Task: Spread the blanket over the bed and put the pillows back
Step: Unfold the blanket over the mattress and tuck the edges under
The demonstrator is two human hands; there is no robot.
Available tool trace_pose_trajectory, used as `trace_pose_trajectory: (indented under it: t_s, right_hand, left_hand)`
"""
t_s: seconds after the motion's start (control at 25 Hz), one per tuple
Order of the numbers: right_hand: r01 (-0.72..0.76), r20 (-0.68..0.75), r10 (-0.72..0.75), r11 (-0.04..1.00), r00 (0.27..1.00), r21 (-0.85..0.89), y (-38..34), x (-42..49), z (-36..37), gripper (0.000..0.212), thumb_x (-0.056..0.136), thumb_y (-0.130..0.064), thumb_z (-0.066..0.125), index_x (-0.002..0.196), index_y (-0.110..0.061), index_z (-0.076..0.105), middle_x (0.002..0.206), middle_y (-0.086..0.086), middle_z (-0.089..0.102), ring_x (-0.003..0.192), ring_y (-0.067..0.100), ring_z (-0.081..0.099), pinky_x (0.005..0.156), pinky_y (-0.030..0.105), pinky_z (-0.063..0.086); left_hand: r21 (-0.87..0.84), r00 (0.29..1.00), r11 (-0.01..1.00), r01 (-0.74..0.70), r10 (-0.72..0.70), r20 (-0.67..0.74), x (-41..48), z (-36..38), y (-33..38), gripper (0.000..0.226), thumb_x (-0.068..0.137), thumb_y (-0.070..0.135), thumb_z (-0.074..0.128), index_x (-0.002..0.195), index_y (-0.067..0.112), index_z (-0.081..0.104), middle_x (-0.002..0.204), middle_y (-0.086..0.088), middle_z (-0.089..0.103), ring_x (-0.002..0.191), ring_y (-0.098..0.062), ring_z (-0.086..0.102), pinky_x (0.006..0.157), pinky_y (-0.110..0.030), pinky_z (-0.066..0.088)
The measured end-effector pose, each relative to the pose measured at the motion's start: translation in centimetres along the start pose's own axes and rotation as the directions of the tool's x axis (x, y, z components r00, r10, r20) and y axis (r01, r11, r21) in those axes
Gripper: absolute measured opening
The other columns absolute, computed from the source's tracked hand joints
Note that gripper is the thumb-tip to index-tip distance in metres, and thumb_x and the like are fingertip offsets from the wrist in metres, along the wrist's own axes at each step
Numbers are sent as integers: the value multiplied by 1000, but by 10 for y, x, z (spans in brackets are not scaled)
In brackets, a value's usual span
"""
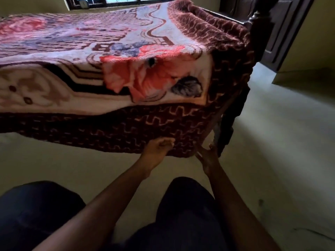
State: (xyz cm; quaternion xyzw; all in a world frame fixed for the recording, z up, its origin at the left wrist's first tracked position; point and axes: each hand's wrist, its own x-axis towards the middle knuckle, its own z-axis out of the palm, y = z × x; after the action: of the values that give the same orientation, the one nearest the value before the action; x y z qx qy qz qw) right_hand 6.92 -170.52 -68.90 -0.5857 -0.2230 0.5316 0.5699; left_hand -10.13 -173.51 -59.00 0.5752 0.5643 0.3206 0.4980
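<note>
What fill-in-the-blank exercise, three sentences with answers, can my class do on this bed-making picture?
1. The patterned blanket lies spread over the ____.
2. The hand gripping its dark hem is the person's ____ hand.
3. At the top of the picture, daylight enters through a ____.
Missing words: bed; left; window.
</note>
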Motion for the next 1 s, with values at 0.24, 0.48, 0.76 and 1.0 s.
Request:
trace_pose_trajectory:
  t_s: [0.24, 0.48, 0.76, 1.0]
  right_hand:
    - [38, 118, -29, 997, 993, -69, -5, 8, -4, 28, 95, -20, 53, 123, -16, 54, 114, 3, 62, 90, 12, 59, 68, 21, 45]
    - [-34, 182, -34, 934, 983, 355, -14, -34, -33, 18, 98, -19, 43, 102, -18, 61, 91, -1, 69, 89, 15, 62, 87, 30, 51]
    - [-83, 59, 63, 880, 996, 467, -17, -71, -26, 22, 93, -26, 53, 108, -11, 60, 87, 1, 72, 77, 13, 69, 64, 28, 58]
    - [-60, -146, 101, 964, 984, 260, -17, -110, -35, 12, 91, -16, 57, 103, -14, 56, 83, 2, 59, 62, 9, 54, 53, 19, 47]
  left_hand:
    - [-194, 974, 954, 227, -223, 44, 3, 4, -23, 22, 94, 26, 53, 114, 18, 57, 118, -7, 61, 101, -16, 58, 82, -24, 47]
    - [-741, 841, 442, 506, -445, 309, 15, 36, -28, 62, 82, 44, 64, 123, 1, 47, 118, -20, 55, 109, -30, 56, 90, -39, 48]
    - [-867, 942, 414, 279, -292, 164, 4, 64, -26, 47, 84, 28, 63, 127, 16, 50, 118, -8, 63, 110, -24, 58, 96, -42, 47]
    - [-839, 971, 489, 237, -139, 194, -5, 45, -44, 45, 69, 10, 65, 114, 16, 59, 109, -1, 68, 101, -16, 63, 93, -32, 49]
